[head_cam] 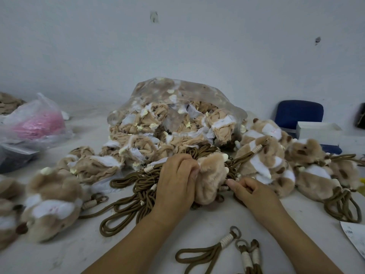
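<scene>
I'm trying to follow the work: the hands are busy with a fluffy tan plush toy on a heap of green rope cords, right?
Not quite. The head view shows the heap of rope cords is brown, not green. The rest holds: the left hand grips the fluffy tan plush toy on it, with the right hand at its other side.

**Tan plush toy held over the cord pile**

The plush toy (212,176) is a small, soft figure in pale tan fur with cream-coloured nubs at its upper right corner and right edge. It stands roughly on end, its furry back turned to the camera, so no face shows. The left hand (177,180) grips its left side and the right hand (250,191) pinches its lower right edge. It sits on a tangled heap of brown cords (136,186), some bound with cream wrapping, at the middle of the desk (207,220).
</scene>
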`<state>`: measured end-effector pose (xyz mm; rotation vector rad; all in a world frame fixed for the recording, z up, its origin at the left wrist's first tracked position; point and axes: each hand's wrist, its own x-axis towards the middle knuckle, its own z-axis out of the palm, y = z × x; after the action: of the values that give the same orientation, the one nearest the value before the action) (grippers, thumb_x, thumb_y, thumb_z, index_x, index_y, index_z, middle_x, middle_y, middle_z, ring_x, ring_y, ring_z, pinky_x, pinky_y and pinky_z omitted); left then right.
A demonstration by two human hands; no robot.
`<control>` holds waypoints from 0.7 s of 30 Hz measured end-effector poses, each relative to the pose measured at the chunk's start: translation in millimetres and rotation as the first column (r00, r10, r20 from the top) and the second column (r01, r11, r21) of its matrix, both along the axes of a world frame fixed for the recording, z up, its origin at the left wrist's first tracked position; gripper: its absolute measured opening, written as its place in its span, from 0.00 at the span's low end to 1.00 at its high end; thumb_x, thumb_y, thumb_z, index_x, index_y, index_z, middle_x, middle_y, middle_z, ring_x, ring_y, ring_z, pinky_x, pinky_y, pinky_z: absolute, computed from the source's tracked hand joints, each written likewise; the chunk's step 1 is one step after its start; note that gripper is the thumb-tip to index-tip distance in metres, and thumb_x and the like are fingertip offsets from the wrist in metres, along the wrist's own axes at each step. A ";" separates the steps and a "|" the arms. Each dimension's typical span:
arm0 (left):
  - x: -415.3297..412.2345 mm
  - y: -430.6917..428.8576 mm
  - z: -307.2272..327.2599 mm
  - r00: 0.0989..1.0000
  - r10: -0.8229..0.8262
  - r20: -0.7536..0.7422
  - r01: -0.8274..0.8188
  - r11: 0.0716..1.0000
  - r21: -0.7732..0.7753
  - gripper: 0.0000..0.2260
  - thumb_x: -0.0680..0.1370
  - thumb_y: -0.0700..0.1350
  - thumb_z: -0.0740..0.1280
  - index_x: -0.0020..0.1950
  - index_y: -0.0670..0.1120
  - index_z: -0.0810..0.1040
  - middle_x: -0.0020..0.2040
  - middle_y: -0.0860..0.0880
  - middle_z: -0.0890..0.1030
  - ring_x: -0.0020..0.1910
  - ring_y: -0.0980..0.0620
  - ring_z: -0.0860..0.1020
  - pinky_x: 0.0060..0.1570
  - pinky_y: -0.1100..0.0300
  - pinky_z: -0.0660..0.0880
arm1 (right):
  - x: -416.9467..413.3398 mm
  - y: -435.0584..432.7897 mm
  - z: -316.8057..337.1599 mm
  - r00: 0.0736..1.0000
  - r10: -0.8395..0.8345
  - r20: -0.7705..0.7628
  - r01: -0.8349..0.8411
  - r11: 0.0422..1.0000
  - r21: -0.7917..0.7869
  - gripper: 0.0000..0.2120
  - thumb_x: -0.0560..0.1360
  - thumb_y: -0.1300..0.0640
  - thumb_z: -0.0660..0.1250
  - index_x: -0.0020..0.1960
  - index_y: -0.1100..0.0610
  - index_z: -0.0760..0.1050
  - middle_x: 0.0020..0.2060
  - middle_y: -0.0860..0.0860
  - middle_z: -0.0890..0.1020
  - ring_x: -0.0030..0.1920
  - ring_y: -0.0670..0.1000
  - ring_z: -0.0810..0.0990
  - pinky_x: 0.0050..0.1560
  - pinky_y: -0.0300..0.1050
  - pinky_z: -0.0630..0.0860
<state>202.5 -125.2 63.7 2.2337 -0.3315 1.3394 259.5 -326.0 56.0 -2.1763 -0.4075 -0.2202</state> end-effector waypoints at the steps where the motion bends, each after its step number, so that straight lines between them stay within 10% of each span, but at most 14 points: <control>1: -0.4 -0.9 -0.3 1.000 0.009 0.009 -0.009 1.000 0.014 0.07 0.78 0.38 0.63 0.45 0.37 0.79 0.48 0.41 0.78 0.47 0.42 0.77 0.46 0.45 0.76 | -0.2 0.3 0.5 1.000 -0.010 0.019 0.011 1.000 -0.017 0.25 0.64 0.30 0.60 0.31 0.52 0.70 0.23 0.45 0.69 0.26 0.42 0.68 0.32 0.43 0.66; 17: 0.6 -6.0 -4.6 0.996 -0.087 0.009 0.087 0.969 -0.230 0.13 0.76 0.46 0.67 0.59 0.47 0.70 0.63 0.51 0.65 0.63 0.69 0.64 0.62 0.77 0.63 | -5.3 9.8 0.0 0.999 0.030 -0.023 -0.026 0.988 0.151 0.31 0.62 0.29 0.60 0.34 0.60 0.69 0.25 0.47 0.70 0.25 0.42 0.65 0.26 0.33 0.63; 21: 3.2 0.6 -9.6 0.967 -0.106 -0.232 0.047 0.968 -0.245 0.14 0.79 0.45 0.68 0.64 0.47 0.74 0.59 0.54 0.72 0.58 0.63 0.69 0.59 0.67 0.67 | -4.6 9.1 -0.6 1.000 0.024 -0.015 -0.022 0.992 0.126 0.31 0.63 0.30 0.61 0.36 0.61 0.71 0.25 0.47 0.71 0.26 0.42 0.67 0.27 0.34 0.63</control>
<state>205.8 -124.5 54.1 2.1282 -0.1576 0.9923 254.9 -316.9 55.4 -2.0479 -0.3985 -0.2101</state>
